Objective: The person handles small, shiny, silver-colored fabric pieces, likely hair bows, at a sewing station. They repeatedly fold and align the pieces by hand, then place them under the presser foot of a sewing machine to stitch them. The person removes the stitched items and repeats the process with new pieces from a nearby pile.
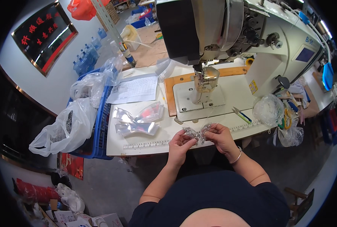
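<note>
My left hand [181,145] and my right hand [220,139] meet at the table's front edge. Between them they pinch a small silvery, sparkling bow-shaped piece [191,132], one side in each hand's fingertips. Its exact make is too small to tell. Just beyond my hands stands a white industrial sewing machine [265,70] with a raised post [204,90] under its needle. To the left of my hands, shiny silver, bow-like pieces [138,121] lie on the white table [168,130].
A blue crate [102,128] with plastic bags [68,128] flanks the table on the left. A printed sheet [136,90] lies behind the silver pieces. Thread snips [243,115] rest at right, near a clear plastic bundle [268,109] and scissors [287,118]. A ruler strip [145,145] runs along the front edge.
</note>
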`<act>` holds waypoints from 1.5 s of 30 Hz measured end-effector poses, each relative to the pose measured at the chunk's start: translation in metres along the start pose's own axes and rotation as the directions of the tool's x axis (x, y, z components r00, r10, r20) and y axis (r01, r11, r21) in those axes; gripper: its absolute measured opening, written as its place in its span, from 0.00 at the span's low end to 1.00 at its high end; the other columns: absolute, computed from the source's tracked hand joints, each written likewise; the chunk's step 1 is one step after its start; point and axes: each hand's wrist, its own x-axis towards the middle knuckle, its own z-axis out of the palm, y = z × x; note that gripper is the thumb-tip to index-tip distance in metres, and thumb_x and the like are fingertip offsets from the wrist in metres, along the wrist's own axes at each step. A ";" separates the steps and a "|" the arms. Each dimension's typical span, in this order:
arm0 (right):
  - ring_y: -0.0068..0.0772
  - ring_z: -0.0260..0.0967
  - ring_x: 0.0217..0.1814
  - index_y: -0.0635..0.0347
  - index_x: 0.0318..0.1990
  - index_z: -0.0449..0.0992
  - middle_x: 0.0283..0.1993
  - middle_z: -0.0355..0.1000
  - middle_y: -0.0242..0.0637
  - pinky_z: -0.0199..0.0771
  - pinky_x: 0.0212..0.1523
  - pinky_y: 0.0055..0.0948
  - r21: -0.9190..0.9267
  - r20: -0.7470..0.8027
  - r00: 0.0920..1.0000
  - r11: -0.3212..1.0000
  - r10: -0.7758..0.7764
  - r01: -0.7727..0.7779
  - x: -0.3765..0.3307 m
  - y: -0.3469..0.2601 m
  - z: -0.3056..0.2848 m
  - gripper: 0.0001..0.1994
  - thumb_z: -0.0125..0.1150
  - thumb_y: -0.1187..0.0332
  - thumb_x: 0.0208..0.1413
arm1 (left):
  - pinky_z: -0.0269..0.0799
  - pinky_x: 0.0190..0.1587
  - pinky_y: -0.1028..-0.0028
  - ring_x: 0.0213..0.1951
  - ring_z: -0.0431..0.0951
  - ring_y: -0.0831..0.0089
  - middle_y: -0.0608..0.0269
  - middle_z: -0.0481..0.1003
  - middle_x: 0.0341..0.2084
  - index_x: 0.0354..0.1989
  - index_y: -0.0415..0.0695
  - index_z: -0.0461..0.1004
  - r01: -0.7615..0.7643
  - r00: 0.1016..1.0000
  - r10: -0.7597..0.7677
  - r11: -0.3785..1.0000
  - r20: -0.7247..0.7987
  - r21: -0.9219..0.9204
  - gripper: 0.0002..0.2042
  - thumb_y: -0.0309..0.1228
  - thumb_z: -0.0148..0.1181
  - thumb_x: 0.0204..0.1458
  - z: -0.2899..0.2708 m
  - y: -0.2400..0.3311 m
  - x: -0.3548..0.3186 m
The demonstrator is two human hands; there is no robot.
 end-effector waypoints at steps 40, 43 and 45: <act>0.20 0.67 0.40 0.63 0.38 0.72 0.35 0.70 0.31 0.67 0.41 0.22 -0.358 0.298 0.945 0.902 -0.134 0.240 -0.005 -0.019 0.009 0.10 0.62 0.78 0.46 | 0.72 0.41 0.74 0.37 0.75 0.70 0.58 0.74 0.32 0.35 0.37 0.70 -0.452 0.889 0.429 0.879 0.161 0.154 0.11 0.16 0.60 0.42 0.001 0.000 -0.004; 0.31 0.68 0.43 0.61 0.32 0.75 0.37 0.72 0.34 0.68 0.45 0.28 -0.413 0.539 0.776 0.701 -0.327 0.582 -0.007 -0.039 0.015 0.08 0.61 0.81 0.41 | 0.72 0.42 0.67 0.39 0.75 0.59 0.56 0.75 0.33 0.28 0.41 0.74 -0.787 0.590 0.648 0.595 0.481 0.164 0.08 0.16 0.61 0.38 -0.004 0.018 0.004; 0.40 0.68 0.44 0.60 0.29 0.76 0.37 0.72 0.37 0.68 0.46 0.32 -0.412 0.625 0.666 0.552 -0.407 0.725 -0.009 -0.043 0.017 0.09 0.60 0.82 0.38 | 0.72 0.41 0.66 0.40 0.75 0.59 0.58 0.75 0.33 0.27 0.42 0.75 -0.867 0.475 0.660 0.463 0.582 0.182 0.07 0.18 0.62 0.38 0.000 0.036 0.008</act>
